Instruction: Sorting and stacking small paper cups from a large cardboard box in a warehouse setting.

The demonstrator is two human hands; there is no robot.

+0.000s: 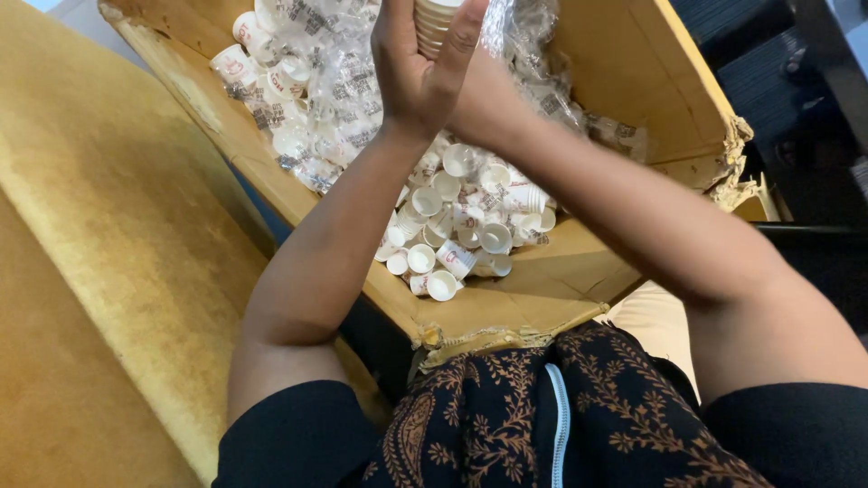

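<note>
- Two bare hands are raised together over an open cardboard box (pixel 651 81), at the top edge of the view.
- Left hand (pixel 420 72) is closed around a stack of paper cups (pixel 434 20), thumb on one side and fingers (pixel 463 41) pressed up the other; the stack runs out of view at the top.
- Right hand (pixel 493 99) sits just behind the left, mostly hidden by it. Clear plastic wrap (pixel 511 27) lies against it, but I cannot tell whether it is gripping anything.
- Both forearms cross above the near part of the box.
- Many small white loose cups (pixel 461 226) lie jumbled in the box's lower corner, some on their sides, some mouth up.
- More cups, still in clear plastic sleeves (pixel 307 81), are piled in the upper left of the box.
- Torn and frayed cardboard shows along the box's near edge and at its right corner.
- Yellow fuzzy fabric (pixel 117 235) fills the left side of the view, just beside the box.
- Near the bottom edge are short black sleeves and a black garment with a brown leaf pattern (pixel 506 416).
- Dark ridged flooring (pixel 768 72) shows at the upper right.
</note>
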